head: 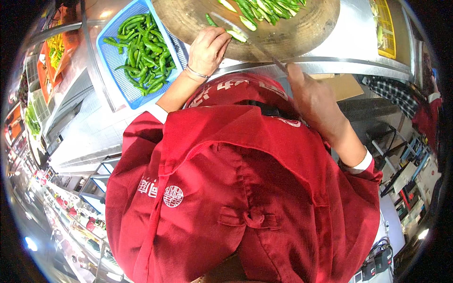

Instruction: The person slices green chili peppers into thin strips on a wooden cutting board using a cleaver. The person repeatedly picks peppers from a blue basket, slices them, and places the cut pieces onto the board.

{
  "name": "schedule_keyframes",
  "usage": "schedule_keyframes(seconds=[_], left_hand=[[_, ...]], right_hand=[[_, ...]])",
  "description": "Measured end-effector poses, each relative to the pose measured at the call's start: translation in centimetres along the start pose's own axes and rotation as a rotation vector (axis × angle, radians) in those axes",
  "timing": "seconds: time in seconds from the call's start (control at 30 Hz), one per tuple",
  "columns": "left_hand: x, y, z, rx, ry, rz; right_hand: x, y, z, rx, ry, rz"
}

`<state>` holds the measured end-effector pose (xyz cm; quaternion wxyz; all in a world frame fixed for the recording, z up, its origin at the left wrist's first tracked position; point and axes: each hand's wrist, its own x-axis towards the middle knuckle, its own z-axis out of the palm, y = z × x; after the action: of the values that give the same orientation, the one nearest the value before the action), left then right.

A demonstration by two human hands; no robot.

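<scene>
A round wooden chopping board (283, 44) lies at the front edge of a steel counter. My left hand (208, 49), a bracelet at its wrist, bends its fingers over the board's near left edge and presses on a cut green chili pepper (238, 36). My right hand (313, 93) is blurred and grips a knife (277, 63) by its handle; the blurred blade slants up-left across the board beside the pepper. Another green chili (211, 20) shows just beyond my left fingers. Sliced green chilies (265, 10) are heaped at the far side of the board.
A blue plastic basket (136, 100) of whole green chilies (143, 53) stands left of the board. To the right is a yellow basket (388, 51). Orange containers (44, 76) stand farther left. Cardboard (341, 86) lies below the counter's edge. A person's red sleeve (426, 116) shows far right.
</scene>
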<state>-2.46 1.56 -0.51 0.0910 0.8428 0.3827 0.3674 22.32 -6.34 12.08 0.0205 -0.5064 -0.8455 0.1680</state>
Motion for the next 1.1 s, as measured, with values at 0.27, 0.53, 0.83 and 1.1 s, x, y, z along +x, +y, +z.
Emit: schedule_keyframes(seconds=[0.27, 0.53, 0.83, 1.1], left_hand=[[0.5, 0.1, -0.4, 0.046, -0.013, 0.034], [-0.4, -0.3, -1.3, -0.027, -0.142, 0.060], [-0.6, 0.1, -1.3, -0.043, -0.039, 0.033], [-1.3, -0.3, -1.2, 0.034, -0.068, -0.110]], right_hand=[[0.9, -0.8, 2.3, -0.071, -0.016, -0.002], [0.9, -0.2, 1.0, 0.096, -0.040, 0.146], [1.6, -2.9, 1.6, 0.004, -0.020, 0.038], [1.9, -0.4, 2.4, 0.192, -0.069, 0.139]])
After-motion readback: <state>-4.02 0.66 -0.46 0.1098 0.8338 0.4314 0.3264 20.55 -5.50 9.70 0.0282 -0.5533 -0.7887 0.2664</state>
